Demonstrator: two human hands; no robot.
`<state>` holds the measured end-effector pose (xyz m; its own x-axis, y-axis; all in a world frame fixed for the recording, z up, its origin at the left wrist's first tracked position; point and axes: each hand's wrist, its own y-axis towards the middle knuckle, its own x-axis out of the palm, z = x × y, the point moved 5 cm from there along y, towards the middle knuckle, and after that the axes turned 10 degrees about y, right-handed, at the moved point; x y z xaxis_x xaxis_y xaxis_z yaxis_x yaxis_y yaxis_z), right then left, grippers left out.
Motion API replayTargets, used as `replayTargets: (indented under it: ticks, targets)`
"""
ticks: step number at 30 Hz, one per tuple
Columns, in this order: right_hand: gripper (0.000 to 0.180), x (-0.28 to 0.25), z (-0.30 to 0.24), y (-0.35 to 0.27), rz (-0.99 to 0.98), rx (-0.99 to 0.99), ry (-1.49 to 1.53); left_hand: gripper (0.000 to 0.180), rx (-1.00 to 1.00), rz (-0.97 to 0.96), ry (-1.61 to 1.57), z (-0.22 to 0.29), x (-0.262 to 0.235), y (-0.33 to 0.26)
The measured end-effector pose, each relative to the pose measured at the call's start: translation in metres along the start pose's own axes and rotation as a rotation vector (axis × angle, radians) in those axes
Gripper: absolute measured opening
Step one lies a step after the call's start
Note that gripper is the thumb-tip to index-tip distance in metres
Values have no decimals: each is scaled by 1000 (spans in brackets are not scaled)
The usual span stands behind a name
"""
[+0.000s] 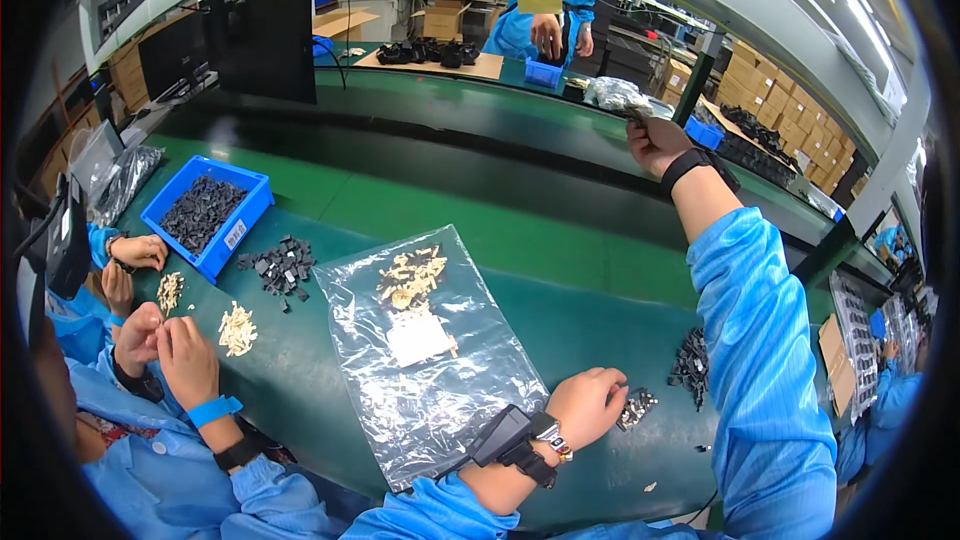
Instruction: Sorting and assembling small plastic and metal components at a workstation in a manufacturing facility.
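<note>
Bench: green work table point(560, 250) in a factory line.
Left hand point(588, 406): my fingers curled over a small pile of parts point(636, 406); grip unclear.
Black pile point(692, 368): untouched, just beyond.
Right hand point(655, 143): raised far out, fingers pinching a small dark piece point(634, 113).
Progress: seemingly mid-way, much unsorted.

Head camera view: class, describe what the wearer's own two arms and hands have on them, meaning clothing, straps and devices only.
Both forearms are in bright blue work-coat sleeves. The left hand is bare, with a black strap at the wrist carrying a boxy black device and a thin cable, plus a beaded bracelet. The right hand is bare too, with a plain black wristband above the pushed-back sleeve.
</note>
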<state>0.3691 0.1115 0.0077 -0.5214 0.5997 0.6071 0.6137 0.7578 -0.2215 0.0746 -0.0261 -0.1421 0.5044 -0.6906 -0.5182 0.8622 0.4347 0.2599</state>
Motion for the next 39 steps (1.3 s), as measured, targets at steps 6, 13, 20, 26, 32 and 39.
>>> replayTargets:
  ticks: [6, 13, 20, 26, 32, 39]
  targets:
    - [14, -9, -2, 37, 47, 37, 21, 18, -31, 8, -68, -4, 2, 0]
    - [18, 15, 9, 61, 18, 63, -43, 18, -68, 53, -202, -8, 5, -1]
    - [22, 25, 31, 100, 3, 88, -48, 19, -176, 34, -326, -12, -1, 2]
    - [11, 38, 28, 111, 24, -40, -127, 21, -216, 33, -357, -13, -9, 2]
    - [19, 52, -10, 150, 271, -593, -1154, 22, -221, -17, -361, -13, -5, 1]
    - [33, 81, 4, 126, 291, -984, -1473, 21, -215, -22, -357, -15, -2, 0]
